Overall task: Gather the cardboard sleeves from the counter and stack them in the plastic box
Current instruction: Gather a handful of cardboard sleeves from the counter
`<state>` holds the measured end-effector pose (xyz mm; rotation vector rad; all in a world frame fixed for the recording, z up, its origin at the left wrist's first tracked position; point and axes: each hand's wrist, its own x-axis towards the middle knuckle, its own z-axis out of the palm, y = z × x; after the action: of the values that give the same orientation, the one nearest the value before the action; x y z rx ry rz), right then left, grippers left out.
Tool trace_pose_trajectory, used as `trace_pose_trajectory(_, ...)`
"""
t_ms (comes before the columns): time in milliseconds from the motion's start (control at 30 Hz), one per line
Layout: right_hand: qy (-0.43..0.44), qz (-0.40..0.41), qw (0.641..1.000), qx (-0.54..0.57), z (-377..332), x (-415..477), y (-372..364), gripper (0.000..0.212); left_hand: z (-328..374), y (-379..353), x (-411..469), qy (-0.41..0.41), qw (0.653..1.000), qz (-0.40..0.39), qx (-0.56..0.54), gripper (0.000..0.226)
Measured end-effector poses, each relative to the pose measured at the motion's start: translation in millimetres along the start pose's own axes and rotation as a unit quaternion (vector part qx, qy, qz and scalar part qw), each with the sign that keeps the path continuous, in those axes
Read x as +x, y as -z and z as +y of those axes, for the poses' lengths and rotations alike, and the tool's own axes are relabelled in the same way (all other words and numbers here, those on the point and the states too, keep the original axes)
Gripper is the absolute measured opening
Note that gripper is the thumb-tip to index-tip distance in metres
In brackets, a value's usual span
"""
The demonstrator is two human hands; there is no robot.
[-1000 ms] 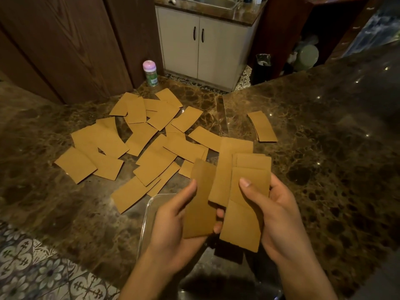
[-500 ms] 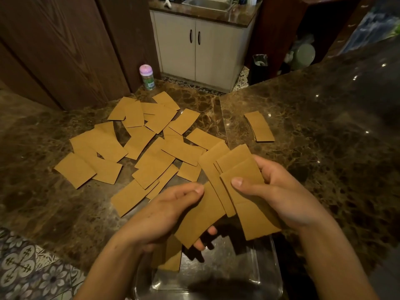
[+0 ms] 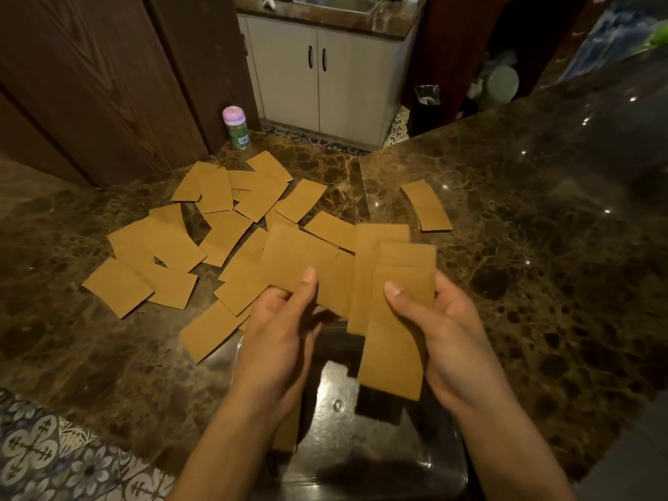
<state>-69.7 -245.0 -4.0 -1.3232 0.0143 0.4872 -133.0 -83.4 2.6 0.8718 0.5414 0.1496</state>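
both hands are up over the clear plastic box, which sits on the brown marble counter at the near edge, right in front of the person. the left hand pinches one cardboard sleeve by its near edge, thumb on top and fingers curled under it. the right hand grips a fan of sleeves, several of them splayed and standing roughly upright, thumb across the front and the fingers wrapped behind. the single sleeve overlaps the left side of that fan.

a brown piece shows in the box under the left wrist, looks like a sleeve but it's mostly hidden so can't say for sure.

the loose sleeves lie scattered and overlapping on the counter beyond and left of the hands. a small stack sits apart from them, off to the right.

at the far edge of the counter there's a little bottle with a pink lid, standing upright. white cabinet doors behind it, patterned floor tiles down at bottom left.
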Motion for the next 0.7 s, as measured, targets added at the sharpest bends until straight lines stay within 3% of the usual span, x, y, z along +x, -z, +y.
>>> trace_pose_trajectory(133, 0.005, -0.023, 0.998, -0.062, 4, -4, 1, 0.035, 2, -11, 2, -0.041, 0.999, -0.009, -0.011, 0.018)
trace_pose_trajectory(400, 0.010, -0.016, 0.999, -0.048, -3, 3, 8, 0.029, -3, -6, 3, 0.041, 0.989, -0.107, 0.092, 0.032)
trace_pose_trajectory(700, 0.023, 0.002, 0.998, -0.060, 4, -3, 3, 0.028, -9, 0, 2, 0.026, 0.994, -0.088, 0.054, 0.029)
